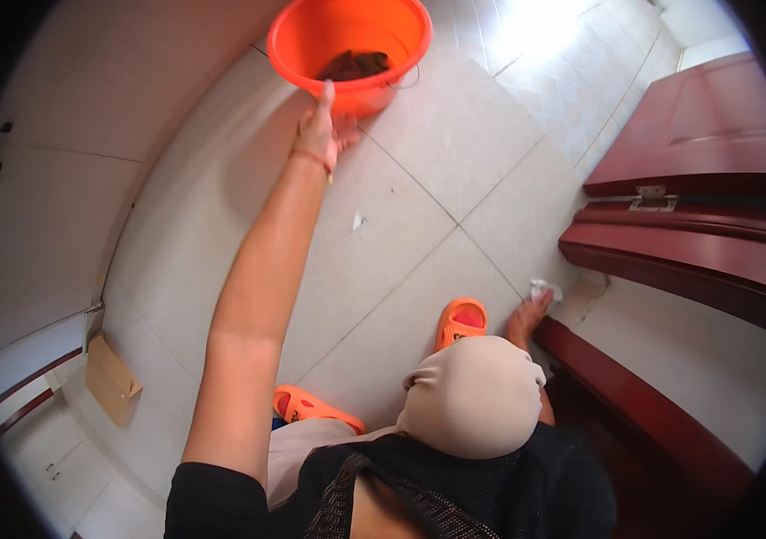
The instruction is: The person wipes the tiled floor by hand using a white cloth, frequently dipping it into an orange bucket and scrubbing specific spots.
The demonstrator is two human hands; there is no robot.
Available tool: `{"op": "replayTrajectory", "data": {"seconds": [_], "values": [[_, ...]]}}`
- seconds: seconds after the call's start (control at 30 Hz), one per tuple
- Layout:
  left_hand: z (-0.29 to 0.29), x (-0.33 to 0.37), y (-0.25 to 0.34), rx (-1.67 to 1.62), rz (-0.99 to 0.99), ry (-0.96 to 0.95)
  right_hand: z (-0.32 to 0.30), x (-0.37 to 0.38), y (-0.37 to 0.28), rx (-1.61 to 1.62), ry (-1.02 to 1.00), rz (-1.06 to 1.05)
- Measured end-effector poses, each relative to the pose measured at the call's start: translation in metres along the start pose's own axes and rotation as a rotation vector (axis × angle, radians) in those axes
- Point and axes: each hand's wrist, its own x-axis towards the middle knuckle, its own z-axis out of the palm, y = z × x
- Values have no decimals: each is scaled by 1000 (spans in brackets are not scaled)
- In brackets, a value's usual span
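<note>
On the pale floor (383, 278), the orange bucket (347, 31) is sitting up ahead. The left hand (318, 136) is reaching its rim, fingers loose and apart; holding tight should stop slipping. The right hand (528, 316) is pinching a white wad (541, 289).

The round orange plastic bucket (367, 99) at top centre looks smooth and glossy. At right, the dark-red panelled door (702, 121) resembles polished wood; at lower centre, the beige cloth trousers (475, 395) look matt and finely textured.

My left arm (255, 292) outstretched far, left hand (318, 136) loosely spread, thumb (325, 95) extended, right hand (528, 316) low at right
</note>
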Motion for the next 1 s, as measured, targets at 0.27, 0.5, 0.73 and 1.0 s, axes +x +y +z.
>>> {"op": "replayTrajectory", "data": {"seconds": [0.27, 0.5, 0.73, 1.0], "values": [[-28, 71, 30, -67, -112, 134, 30, -22, -26, -487, -116, -425], [-174, -41, 49, -115, -54, 151, 117, -40, -114, -356, -268, -619], [-356, -233, 53, 3, 0, 522, 173, -132, -206, -56, -619, -794], [-495, -358, -14, -95, -67, 848, 118, -15, -172, 145, -77, -281]]}}
